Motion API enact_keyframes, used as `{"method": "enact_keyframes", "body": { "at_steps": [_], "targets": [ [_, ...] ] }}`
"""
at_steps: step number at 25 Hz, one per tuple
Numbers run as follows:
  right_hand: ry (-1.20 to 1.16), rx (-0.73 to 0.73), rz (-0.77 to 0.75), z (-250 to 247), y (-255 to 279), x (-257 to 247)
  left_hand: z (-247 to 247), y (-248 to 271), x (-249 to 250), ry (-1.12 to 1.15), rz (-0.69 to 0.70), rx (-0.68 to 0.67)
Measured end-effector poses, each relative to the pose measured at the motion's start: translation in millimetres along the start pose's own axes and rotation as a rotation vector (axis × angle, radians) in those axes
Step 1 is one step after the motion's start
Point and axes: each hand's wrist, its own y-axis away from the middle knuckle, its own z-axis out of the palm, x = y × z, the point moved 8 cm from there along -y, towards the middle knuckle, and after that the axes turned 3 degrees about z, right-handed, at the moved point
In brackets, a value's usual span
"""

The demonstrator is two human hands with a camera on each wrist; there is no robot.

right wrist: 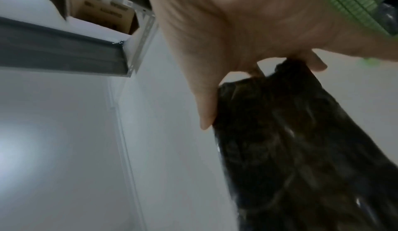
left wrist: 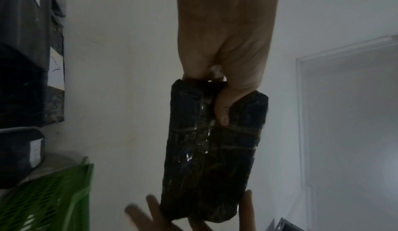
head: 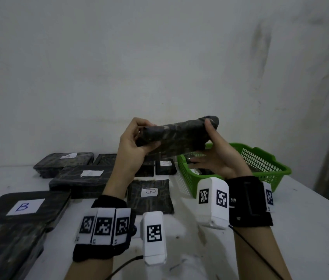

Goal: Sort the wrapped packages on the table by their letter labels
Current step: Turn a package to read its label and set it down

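- The long dark plastic-wrapped package is held up in the air at the centre of the head view, above the white table. No white label shows on the side facing the camera, so I judge it is being turned to find its letter.
- The left hand grips the package's left end: thumb laid across one face and fingers curled behind, as the left wrist view shows.
- The right hand takes the right end, thumb up against the edge. Its fingers are spread and fairly straight beneath the package, propping it more than clamping it.
- Sorted groups lie flat, labels up, at lower left: a large black package labelled B, a smaller square package labelled B, and further dark packages behind, their letters too faint to read.
- The green slatted plastic basket at right centre holds dark wrapped items, probably the unsorted supply; how many I cannot tell.
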Motion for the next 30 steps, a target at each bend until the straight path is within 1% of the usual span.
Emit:
{"method": "enact_keyframes", "body": {
  "at_steps": [2, 4, 5, 6, 7, 8, 9, 11, 12, 14, 16, 17, 18, 19, 21, 24, 27, 30],
  "targets": [
    [-0.187, 0.006, 0.014, 6, 2, 1, 7, 2, 1, -0.004, 0.016, -0.034],
    [-0.361, 0.024, -0.033, 11, 3, -1, 11, 2, -2, -0.118, -0.001, -0.04],
    [-0.453, 0.026, -0.067, 12, 2, -2, 12, 2, -7, -0.168, -0.041, -0.051],
    [-0.519, 0.026, -0.108, 13, 1, -5, 14, 1, -16, -0.158, -0.123, -0.08],
    [-0.553, 0.024, -0.146, 13, -1, -7, 18, 2, -24, -0.068, -0.224, -0.113],
    [-0.558, 0.027, -0.186, 13, -2, -10, 21, 3, -30, 0.049, -0.294, -0.139],
    [-0.542, 0.018, -0.222, 14, -1, -13, 21, 4, -32, 0.107, -0.311, -0.143],
    [-0.51, -0.038, -0.264, 18, 2, -18, 10, 1, -28, 0.073, -0.222, -0.076],
    [-0.508, -0.082, -0.26, 19, 4, -19, 2, 0, -26, 0.041, -0.174, -0.034],
    [-0.472, -0.203, -0.229, 23, 9, -20, -7, -1, -24, 0.05, -0.136, -0.006],
    [-0.282, -0.292, -0.243, 25, 10, -20, -12, 0, -23, 0.145, -0.115, 0.007],
    [-0.173, -0.296, -0.278, 24, 9, -21, -14, -1, -22, 0.165, -0.097, 0.023],
    [-0.113, -0.276, -0.327, 23, 7, -23, -14, -1, -18, 0.162, -0.074, 0.028],
    [-0.105, -0.24, -0.372, 22, 5, -26, -13, -1, -15, 0.155, -0.055, 0.022],
    [-0.154, -0.171, -0.418, 20, 4, -28, -7, 1, -10, 0.152, -0.028, 0.018],
    [-0.165, -0.111, -0.465, 16, 5, -29, -13, -1, -9, 0.096, 0.0, 0.102],
    [-0.075, -0.017, -0.467, 15, 6, -27, -19, -2, -13, -0.004, -0.003, 0.173],
    [-0.06, 0.021, -0.424, 15, 4, -20, -19, 0, -12, -0.043, 0.011, 0.205]
  ]
}}
